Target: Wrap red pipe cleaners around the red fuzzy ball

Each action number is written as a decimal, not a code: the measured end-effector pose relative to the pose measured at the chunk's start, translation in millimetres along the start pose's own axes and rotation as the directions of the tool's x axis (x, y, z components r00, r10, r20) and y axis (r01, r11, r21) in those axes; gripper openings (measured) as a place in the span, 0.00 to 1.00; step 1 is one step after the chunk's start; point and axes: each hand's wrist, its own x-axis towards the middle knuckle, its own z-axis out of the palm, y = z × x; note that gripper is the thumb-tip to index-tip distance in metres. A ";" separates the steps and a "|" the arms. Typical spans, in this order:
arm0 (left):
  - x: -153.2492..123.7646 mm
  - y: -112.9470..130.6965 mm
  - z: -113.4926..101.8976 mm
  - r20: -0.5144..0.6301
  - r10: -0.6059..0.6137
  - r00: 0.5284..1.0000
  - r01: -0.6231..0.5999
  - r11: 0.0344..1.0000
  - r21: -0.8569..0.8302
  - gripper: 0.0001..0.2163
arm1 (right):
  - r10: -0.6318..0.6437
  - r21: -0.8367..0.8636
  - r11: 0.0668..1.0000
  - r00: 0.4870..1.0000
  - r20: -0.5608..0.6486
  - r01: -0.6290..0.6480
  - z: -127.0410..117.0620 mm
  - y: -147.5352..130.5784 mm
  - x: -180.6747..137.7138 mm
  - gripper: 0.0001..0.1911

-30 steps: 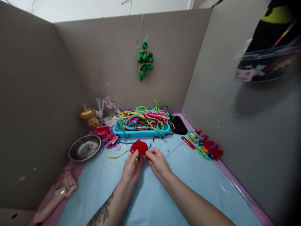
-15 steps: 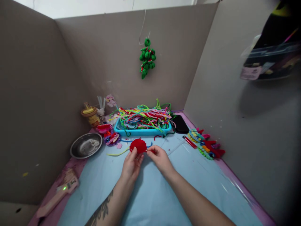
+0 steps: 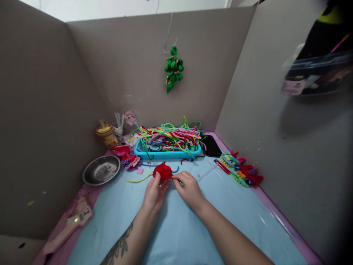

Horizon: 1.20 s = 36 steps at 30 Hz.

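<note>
A rounded red fuzzy piece [image 3: 162,171], seemingly made of chenille or yarn, is held above the blue table cover [image 3: 176,228]. My left hand [image 3: 155,189] grips its lower left side, thumb on top and fingers beneath. At the piece's right edge my right hand [image 3: 188,187] is closed in a pinch; whether it holds the edge itself or a thin strand there is too small to tell. Behind the red piece lie a blue strand [image 3: 175,169] and, to the left, a pale yellow strand [image 3: 138,180].
A blue tray [image 3: 168,155] heaped with colourful strands stands at the back. Left are a metal bowl [image 3: 96,176] with small white bits and a pink glue gun [image 3: 68,230] with a green light. Right are a red cutter [image 3: 223,167], a black phone-like slab [image 3: 211,146] and colourful fuzzy pieces [image 3: 242,171].
My right hand has turned slightly, its knuckles now more on top, still at the red piece's right edge. My left hand keeps its hold. The whole view has shifted very slightly.
</note>
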 end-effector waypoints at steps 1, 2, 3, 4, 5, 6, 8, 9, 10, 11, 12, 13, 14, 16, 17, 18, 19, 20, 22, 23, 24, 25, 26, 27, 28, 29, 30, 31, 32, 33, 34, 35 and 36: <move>-0.1 -0.2 -0.4 0.015 -0.004 1.000 0.004 1.000 0.008 0.12 | 0.001 0.018 1.000 1.000 0.000 -0.001 -0.4 -0.2 0.2 0.09; -0.2 -0.5 -0.8 0.026 -0.009 1.000 0.009 1.000 0.019 0.13 | 0.002 0.034 0.999 1.000 0.005 -0.002 -0.9 -0.5 0.6 0.08; -0.4 -0.8 -1.2 0.031 -0.012 0.999 0.011 0.999 0.032 0.14 | 0.006 0.047 0.999 1.000 0.010 -0.006 -1.7 -0.8 0.9 0.08; -0.8 -1.1 -1.6 0.029 -0.013 1.000 0.011 0.999 0.047 0.15 | 0.010 0.058 0.998 1.000 0.017 -0.011 -2.7 -1.1 1.3 0.07; -1.4 -1.4 -1.8 0.022 -0.009 1.000 0.008 0.998 0.065 0.16 | 0.014 0.070 0.997 1.000 0.025 -0.016 -3.7 -1.3 1.7 0.07; -2.1 -1.6 -1.8 0.015 -0.003 1.000 0.002 0.996 0.084 0.17 | 0.019 0.081 0.996 0.999 0.033 -0.021 -4.9 -1.3 2.1 0.07; -3.7 -2.0 -1.3 0.006 0.018 1.000 -0.019 0.992 0.122 0.18 | 0.027 0.096 0.995 0.999 0.045 -0.031 -6.8 -0.8 2.8 0.06; -4.5 -2.1 -0.9 0.003 0.034 0.999 -0.034 0.990 0.140 0.18 | 0.034 0.104 0.994 0.998 0.046 -0.039 -7.3 -0.2 3.1 0.06; -5.3 -2.2 -0.4 0.001 0.048 0.999 -0.048 0.987 0.154 0.18 | 0.047 0.116 0.992 0.998 0.046 -0.052 -7.5 0.4 3.4 0.06; -5.8 -2.2 0.1 0.000 0.060 0.998 -0.059 0.985 0.164 0.19 | 0.068 0.134 0.988 0.997 0.044 -0.074 -7.4 1.1 3.7 0.06; -6.3 -2.2 0.6 -0.002 0.067 0.998 -0.066 0.983 0.171 0.19 | 0.095 0.157 0.982 0.994 0.045 -0.101 -6.9 1.8 3.9 0.06; -6.6 -2.0 1.2 -0.003 0.067 0.998 -0.065 0.983 0.174 0.19 | 0.123 0.186 0.974 0.991 0.046 -0.129 -6.3 2.3 4.1 0.06; -6.9 -1.8 1.6 -0.005 0.061 0.998 -0.060 0.983 0.172 0.19 | 0.148 0.215 0.964 0.988 0.050 -0.155 -5.5 2.6 4.3 0.06; -7.0 -1.2 2.3 -0.011 0.045 0.999 -0.043 0.986 0.162 0.20 | 0.180 0.256 0.948 0.982 0.056 -0.188 -4.3 3.1 4.5 0.06; -6.9 -1.0 2.5 -0.014 0.038 0.999 -0.035 0.987 0.157 0.20 | 0.184 0.266 0.945 0.981 0.054 -0.192 -3.9 3.4 4.4 0.06; -6.7 -0.9 2.4 -0.018 0.034 0.999 -0.031 0.988 0.153 0.20 | 0.181 0.269 0.945 0.982 0.047 -0.187 -3.5 3.8 4.3 0.06; -6.3 -1.0 2.0 -0.019 0.031 0.999 -0.028 0.988 0.151 0.20 | 0.171 0.267 0.948 0.985 0.033 -0.174 -3.2 4.3 4.0 0.06; -5.6 -1.3 1.4 -0.022 0.029 0.999 -0.026 0.989 0.148 0.20 | 0.155 0.259 0.953 0.988 0.017 -0.154 -2.7 5.0 3.7 0.06; -3.8 -2.6 -0.5 -0.027 0.021 0.999 -0.017 0.990 0.139 0.19 | 0.114 0.237 0.966 0.993 -0.016 -0.107 -1.3 6.9 2.8 0.06; -2.7 -3.3 -1.6 -0.033 0.010 0.999 -0.006 0.992 0.128 0.18 | 0.097 0.226 0.970 0.995 -0.028 -0.088 -0.3 7.9 2.4 0.06; -1.6 -4.1 -2.7 -0.038 -0.005 0.999 0.009 0.994 0.111 0.17 | 0.085 0.217 0.973 0.996 -0.035 -0.075 0.9 9.0 2.0 0.06; -0.5 -4.7 -3.6 -0.044 -0.022 0.999 0.026 0.996 0.089 0.16 | 0.078 0.211 0.975 0.996 -0.038 -0.068 2.2 9.9 1.7 0.06; 0.4 -5.2 -4.2 -0.048 -0.041 0.998 0.044 0.997 0.064 0.15 | 0.076 0.209 0.976 0.996 -0.040 -0.066 3.6 10.8 1.4 0.06; 1.3 -5.4 -4.5 -0.051 -0.059 0.997 0.061 0.997 0.038 0.13 | 0.076 0.208 0.976 0.996 -0.041 -0.066 4.9 11.5 1.2 0.06; 2.0 -5.5 -4.5 -0.054 -0.076 0.996 0.077 0.997 0.014 0.12 | 0.077 0.208 0.976 0.996 -0.043 -0.067 6.1 11.9 0.9 0.06; 2.6 -5.4 -4.2 -0.058 -0.093 0.994 0.093 0.996 -0.006 0.11 | 0.079 0.209 0.976 0.996 -0.046 -0.067 7.2 12.1 0.7 0.06; 3.1 -5.2 -3.7 -0.060 -0.110 0.992 0.109 0.994 -0.025 0.10 | 0.082 0.213 0.975 0.995 -0.050 -0.069 8.2 12.1 0.4 0.06; 3.6 -5.0 -3.1 -0.059 -0.129 0.990 0.126 0.991 -0.043 0.09 | 0.088 0.219 0.973 0.995 -0.054 -0.074 9.0 11.9 0.2 0.06; 4.0 -4.7 -2.5 -0.056 -0.142 0.988 0.138 0.989 -0.061 0.09 | 0.100 0.231 0.969 0.993 -0.056 -0.084 9.6 11.4 0.0 0.06; 4.3 -4.5 -1.9 -0.050 -0.149 0.988 0.145 0.986 -0.078 0.09 | 0.118 0.251 0.963 0.992 -0.053 -0.101 10.1 10.9 -0.2 0.06; 4.6 -4.3 -1.5 -0.045 -0.151 0.988 0.146 0.985 -0.093 0.09 | 0.144 0.276 0.953 0.988 -0.045 -0.126 10.6 10.4 -0.3 0.06; 4.7 -4.1 -1.2 -0.042 -0.147 0.988 0.142 0.984 -0.105 0.09 | 0.175 0.304 0.940 0.984 -0.032 -0.157 11.1 10.0 -0.4 0.06; 4.7 -3.8 -1.1 -0.043 -0.139 0.989 0.134 0.985 -0.112 0.09 | 0.207 0.331 0.924 0.978 -0.015 -0.191 11.7 9.8 -0.4 0.06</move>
